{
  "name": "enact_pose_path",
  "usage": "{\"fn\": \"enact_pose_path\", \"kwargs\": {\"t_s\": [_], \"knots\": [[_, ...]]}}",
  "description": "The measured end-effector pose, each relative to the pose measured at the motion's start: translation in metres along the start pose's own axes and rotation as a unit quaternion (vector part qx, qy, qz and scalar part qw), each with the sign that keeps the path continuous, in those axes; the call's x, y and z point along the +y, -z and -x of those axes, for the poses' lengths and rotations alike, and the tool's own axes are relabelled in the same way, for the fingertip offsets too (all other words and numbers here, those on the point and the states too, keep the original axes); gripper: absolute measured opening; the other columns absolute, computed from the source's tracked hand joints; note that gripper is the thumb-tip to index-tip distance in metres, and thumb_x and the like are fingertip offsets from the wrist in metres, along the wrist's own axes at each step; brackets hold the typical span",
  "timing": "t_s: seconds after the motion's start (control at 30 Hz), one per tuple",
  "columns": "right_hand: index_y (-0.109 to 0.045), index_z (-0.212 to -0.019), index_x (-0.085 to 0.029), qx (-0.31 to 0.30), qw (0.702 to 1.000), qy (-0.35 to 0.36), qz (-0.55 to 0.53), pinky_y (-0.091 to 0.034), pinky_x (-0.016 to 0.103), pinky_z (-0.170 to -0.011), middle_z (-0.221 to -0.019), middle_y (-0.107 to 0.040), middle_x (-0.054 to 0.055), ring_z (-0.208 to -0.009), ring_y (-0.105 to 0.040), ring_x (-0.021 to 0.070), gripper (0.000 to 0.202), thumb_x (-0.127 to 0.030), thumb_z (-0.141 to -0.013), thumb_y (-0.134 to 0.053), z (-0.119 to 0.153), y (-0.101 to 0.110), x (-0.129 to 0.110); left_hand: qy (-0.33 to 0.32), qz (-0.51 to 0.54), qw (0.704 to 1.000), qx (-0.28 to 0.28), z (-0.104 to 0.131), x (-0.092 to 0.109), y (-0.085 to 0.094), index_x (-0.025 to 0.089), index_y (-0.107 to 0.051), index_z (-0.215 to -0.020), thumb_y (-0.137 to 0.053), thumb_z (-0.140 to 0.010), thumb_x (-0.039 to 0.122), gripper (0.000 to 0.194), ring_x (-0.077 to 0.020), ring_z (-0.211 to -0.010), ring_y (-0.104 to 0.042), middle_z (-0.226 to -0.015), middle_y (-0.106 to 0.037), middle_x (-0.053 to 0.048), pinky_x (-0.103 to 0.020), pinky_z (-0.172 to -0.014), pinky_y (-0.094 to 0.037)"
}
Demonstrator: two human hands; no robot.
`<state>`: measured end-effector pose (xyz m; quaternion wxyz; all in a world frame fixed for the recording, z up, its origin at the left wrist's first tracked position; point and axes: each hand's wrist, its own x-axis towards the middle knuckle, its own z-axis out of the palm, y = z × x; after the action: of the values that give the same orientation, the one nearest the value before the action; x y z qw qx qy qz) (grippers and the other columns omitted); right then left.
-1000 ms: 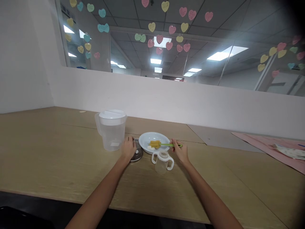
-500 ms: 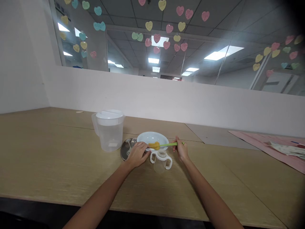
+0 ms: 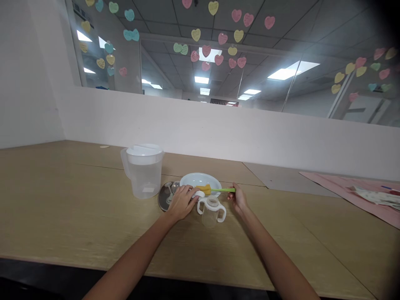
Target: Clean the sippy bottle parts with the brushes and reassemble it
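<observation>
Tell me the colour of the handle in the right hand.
The handle is bright green; it shows best in the head view.

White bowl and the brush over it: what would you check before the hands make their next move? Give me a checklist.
1. Brush held: ok, the right hand has the end of its green handle.
2. Brush's yellow head at the bowl: ok.
3. Small white piece firmly gripped: cannot tell, the left hand has its fingers at it but partly hides it.
4. Two-handled cup upright: ok, just in front of the bowl.
5. Pitcher lid on: ok.
6. Water in the bowl: cannot tell.
</observation>
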<state>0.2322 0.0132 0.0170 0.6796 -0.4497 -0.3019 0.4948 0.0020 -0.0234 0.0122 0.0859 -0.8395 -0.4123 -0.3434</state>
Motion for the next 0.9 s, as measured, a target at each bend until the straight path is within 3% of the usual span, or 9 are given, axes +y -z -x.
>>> {"fn": "enact_pose_path", "kwargs": {"t_s": [0.27,0.4,0.5,0.6,0.73,0.9], "knots": [[-0.048,-0.057,-0.016,0.002,0.999,-0.018,-0.028,-0.037,0.017,-0.031,-0.037,-0.043,-0.005,-0.030,-0.037,0.0054,0.024,-0.030,-0.077,-0.050,0.0032,-0.0025,-0.0025,0.007,-0.024,0.999,0.044,-0.0013,-0.0036,-0.0039,0.019,-0.051,-0.101,-0.035,-0.086,0.034,0.027,-0.0195,-0.093,-0.047,-0.101,-0.052,-0.007,-0.033,-0.083,-0.037],[-0.051,-0.059,-0.015,0.035,0.995,0.022,-0.094,-0.037,0.015,-0.032,-0.040,-0.047,-0.005,-0.031,-0.038,0.0042,0.025,-0.030,-0.079,-0.048,0.0025,-0.0017,-0.0078,0.021,-0.003,0.998,0.057,-0.0011,-0.0071,-0.0057,0.017,-0.049,-0.094,-0.038,-0.085,0.035,0.022,-0.0184,-0.086,-0.049,-0.090,-0.055,-0.005,-0.031,-0.077,-0.040],[-0.053,-0.060,-0.016,-0.016,0.991,0.056,-0.122,-0.035,0.015,-0.032,-0.042,-0.048,-0.006,-0.032,-0.038,0.0036,0.027,-0.039,-0.075,-0.054,0.0019,-0.0014,-0.0100,0.071,0.017,0.995,0.071,-0.0012,-0.0093,-0.0063,0.017,-0.047,-0.085,-0.039,-0.084,0.037,0.022,-0.0172,-0.078,-0.051,-0.081,-0.054,-0.004,-0.029,-0.070,-0.041],[-0.055,-0.059,-0.015,-0.062,0.992,0.077,-0.077,-0.036,0.017,-0.033,-0.039,-0.045,-0.006,-0.033,-0.038,0.0043,0.033,-0.047,-0.067,-0.060,0.0033,-0.0022,-0.0083,0.095,0.038,0.992,0.077,-0.0016,-0.0096,-0.0056,0.017,-0.046,-0.080,-0.038,-0.085,0.038,0.023,-0.0160,-0.074,-0.051,-0.078,-0.053,-0.003,-0.027,-0.066,-0.041],[-0.059,-0.059,-0.013,-0.042,0.991,0.125,0.012,-0.037,0.019,-0.035,-0.036,-0.044,-0.005,-0.031,-0.038,0.0052,0.040,-0.052,-0.062,-0.062,0.0062,-0.0038,-0.0056,0.072,0.058,0.993,0.076,-0.0018,-0.0083,-0.0045,0.018,-0.047,-0.080,-0.038,-0.085,0.037,0.021,-0.0150,-0.073,-0.051,-0.079,-0.053,-0.002,-0.027,-0.068,-0.041],[-0.057,-0.059,-0.014,-0.046,0.994,0.073,-0.067,-0.033,0.017,-0.031,-0.041,-0.046,-0.006,-0.031,-0.034,0.0026,0.036,-0.049,-0.062,-0.064,0.0048,-0.0027,-0.0091,0.057,0.051,0.993,0.094,-0.0010,-0.0098,-0.0058,0.018,-0.051,-0.088,-0.043,-0.083,0.035,0.019,-0.0162,-0.087,-0.052,-0.095,-0.052,-0.005,-0.027,-0.076,-0.042]]}}
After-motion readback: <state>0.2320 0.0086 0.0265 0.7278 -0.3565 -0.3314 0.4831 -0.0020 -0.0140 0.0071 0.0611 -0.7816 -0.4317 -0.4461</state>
